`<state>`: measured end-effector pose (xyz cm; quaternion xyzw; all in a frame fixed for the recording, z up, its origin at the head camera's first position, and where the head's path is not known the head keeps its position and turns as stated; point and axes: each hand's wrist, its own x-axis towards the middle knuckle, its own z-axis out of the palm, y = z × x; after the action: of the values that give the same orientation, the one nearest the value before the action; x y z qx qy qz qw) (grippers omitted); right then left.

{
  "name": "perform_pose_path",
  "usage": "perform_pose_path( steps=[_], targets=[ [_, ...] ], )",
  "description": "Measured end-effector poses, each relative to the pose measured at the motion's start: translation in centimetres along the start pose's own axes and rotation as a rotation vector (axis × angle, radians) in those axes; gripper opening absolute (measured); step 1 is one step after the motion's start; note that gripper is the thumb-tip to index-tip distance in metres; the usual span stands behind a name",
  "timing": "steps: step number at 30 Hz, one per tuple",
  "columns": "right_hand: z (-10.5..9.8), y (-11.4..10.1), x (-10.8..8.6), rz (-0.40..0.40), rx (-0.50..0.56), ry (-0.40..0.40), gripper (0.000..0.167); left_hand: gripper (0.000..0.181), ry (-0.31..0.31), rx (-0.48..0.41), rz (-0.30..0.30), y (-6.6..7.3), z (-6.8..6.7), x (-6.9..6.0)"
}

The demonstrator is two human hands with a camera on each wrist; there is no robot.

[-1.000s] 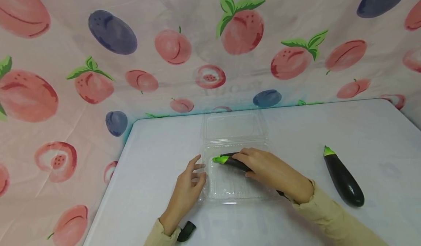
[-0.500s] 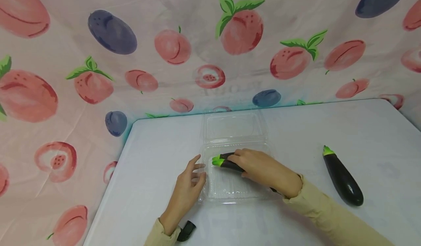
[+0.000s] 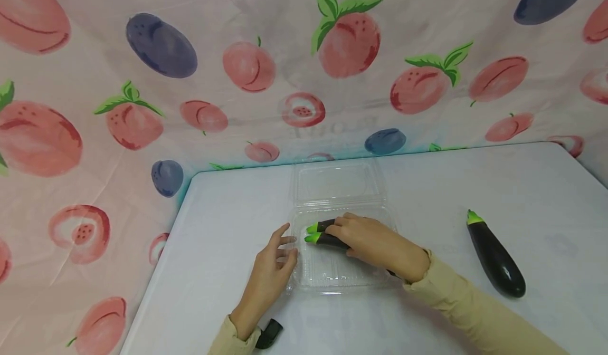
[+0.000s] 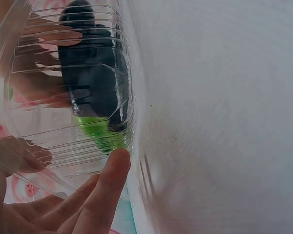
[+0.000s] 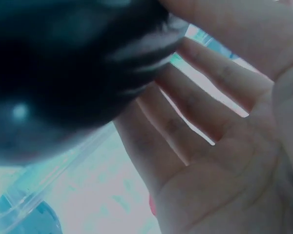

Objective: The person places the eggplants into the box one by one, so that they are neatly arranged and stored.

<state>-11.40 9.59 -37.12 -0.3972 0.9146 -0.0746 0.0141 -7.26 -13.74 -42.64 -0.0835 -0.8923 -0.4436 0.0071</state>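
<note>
My right hand (image 3: 368, 239) grips a dark eggplant (image 3: 332, 240) with a bright green cap, held over the base of a clear plastic clamshell container (image 3: 328, 278). The eggplant's glossy body (image 5: 73, 73) fills the upper left of the right wrist view, with the fingers along it. Just behind it in the container lies a second eggplant (image 3: 326, 224), partly covered by the hand. My left hand (image 3: 271, 270) holds the container's left rim, thumb above and fingers at the outer side. Through the ribbed clear wall, the left wrist view shows both dark eggplants (image 4: 90, 63) side by side.
A third eggplant (image 3: 496, 260) lies on the white table (image 3: 475, 323) at the right. The container's lid (image 3: 339, 181) is folded back toward the fruit-patterned cloth (image 3: 266, 22). A black object (image 3: 269, 334) sits by the left cuff.
My right hand has moved slightly left with its eggplant, whose green cap has come lower, beside the other cap. The left hand and container have stayed in place.
</note>
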Motion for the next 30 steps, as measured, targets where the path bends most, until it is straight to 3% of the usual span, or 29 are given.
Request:
perform_pose_path(
  steps=[10, 30],
  targets=[
    [0.02, -0.12, 0.29, -0.015, -0.030, -0.025, 0.049, 0.056, -0.002, 0.000, 0.004, 0.01, -0.01, 0.02],
    [0.25, -0.08, -0.30, -0.025, -0.088, 0.013, 0.045, 0.056, 0.001, 0.000, 0.003, 0.13, -0.01, 0.03]
  ],
)
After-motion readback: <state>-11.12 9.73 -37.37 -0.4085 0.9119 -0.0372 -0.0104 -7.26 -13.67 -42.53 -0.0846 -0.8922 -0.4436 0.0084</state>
